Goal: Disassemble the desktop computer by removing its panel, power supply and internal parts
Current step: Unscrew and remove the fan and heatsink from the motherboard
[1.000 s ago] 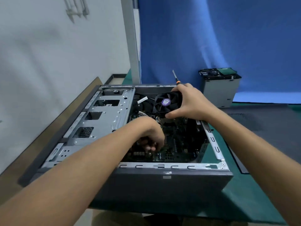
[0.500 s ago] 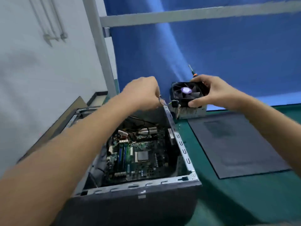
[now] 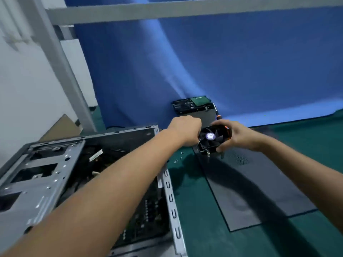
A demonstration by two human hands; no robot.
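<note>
The black CPU cooler fan (image 3: pixel 209 140), with a white hub sticker, is out of the case and just above the far corner of the grey side panel (image 3: pixel 250 191). My right hand (image 3: pixel 235 134) grips its right side and also holds an orange-and-black screwdriver (image 3: pixel 217 115). My left hand (image 3: pixel 185 128) is curled at the fan's left edge; what its fingers grip is hidden. The open desktop case (image 3: pixel 55 164) lies on the left, with the motherboard (image 3: pixel 148 210) partly hidden under my left forearm.
A removed power supply (image 3: pixel 194 108) stands against the blue backdrop behind the fan. Small screws (image 3: pixel 178 158) lie on the green mat (image 3: pixel 204 229) between case and panel. A grey frame post (image 3: pixel 61 67) rises at the left, beside a white wall.
Both hands lifted the cooler fan out of the case and carried it right, down toward the side panel's far corner. The view swung right and up.
</note>
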